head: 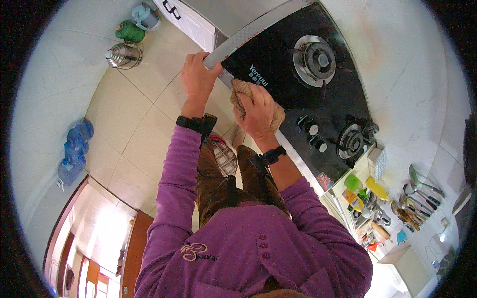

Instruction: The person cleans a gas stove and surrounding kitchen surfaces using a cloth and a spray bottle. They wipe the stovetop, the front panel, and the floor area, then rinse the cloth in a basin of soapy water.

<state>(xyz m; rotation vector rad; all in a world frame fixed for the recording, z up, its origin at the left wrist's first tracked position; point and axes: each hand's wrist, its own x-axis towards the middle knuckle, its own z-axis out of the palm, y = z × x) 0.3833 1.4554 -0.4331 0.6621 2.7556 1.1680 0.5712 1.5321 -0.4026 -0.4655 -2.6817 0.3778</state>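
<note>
My right hand (257,111) presses a crumpled brown cloth (278,116) against the front edge of the black glass gas cooktop (275,97). Part of the cloth is hidden under my fingers and palm. My left hand (197,76) grips the pale front edge of the counter (225,76) a little farther along, with the thumb on top and the fingers over the front. Two burners sit on the cooktop, the larger burner (316,60) beyond my hands and the smaller burner (351,140) to the right. Two control knobs (313,129) lie between the cloth and the smaller burner.
A metal thermos flask (125,56), a green container (130,32) and a jug (145,16) stand by the left wall. Blue plastic bottles (76,152) line that wall lower down. Bottles (352,183) and hanging utensils (421,197) crowd the counter's right side. Below me is tiled floor (141,130).
</note>
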